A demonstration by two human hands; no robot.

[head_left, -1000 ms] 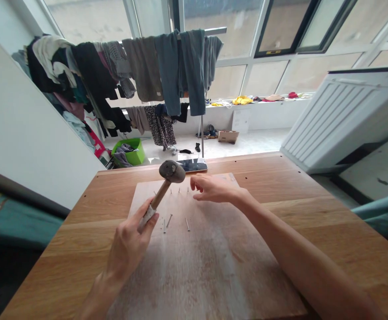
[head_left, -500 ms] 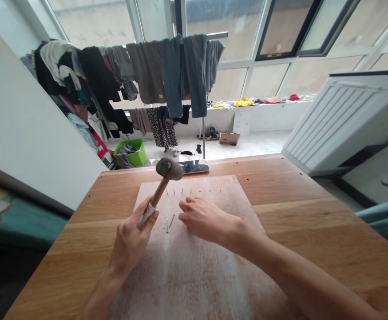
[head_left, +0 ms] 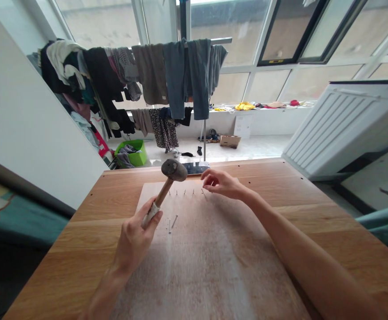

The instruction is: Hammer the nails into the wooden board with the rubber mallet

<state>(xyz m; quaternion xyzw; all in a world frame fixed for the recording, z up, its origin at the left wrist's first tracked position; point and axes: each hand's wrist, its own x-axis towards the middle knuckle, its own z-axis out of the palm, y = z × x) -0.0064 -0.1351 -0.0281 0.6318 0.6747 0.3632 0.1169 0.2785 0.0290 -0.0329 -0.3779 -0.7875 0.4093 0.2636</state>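
Observation:
My left hand (head_left: 134, 238) is closed around the white-wrapped grip of a mallet (head_left: 174, 170) with a wooden handle and a dark grey head, raised over the board. My right hand (head_left: 223, 183) pinches a thin nail (head_left: 204, 194) at the far part of the pale wooden board (head_left: 194, 271). The nail is slanted, its lower end at or just above the surface; I cannot tell which. Left of it, several upright nails (head_left: 184, 192) stand in a row. Two loose nails (head_left: 174, 221) lie nearer to me, between my hands.
The board lies on a wooden table (head_left: 81, 235). A dark phone (head_left: 195, 168) rests at the table's far edge, partly behind the mallet head. Beyond are a rack of hanging clothes (head_left: 150, 75), a green basket (head_left: 140, 155) and a white ribbed panel (head_left: 323, 120) at right.
My right hand has moved away from me and to the right, from near the loose nails to the row's right end; the nail now shows beneath its fingers. The left hand keeps the mallet raised.

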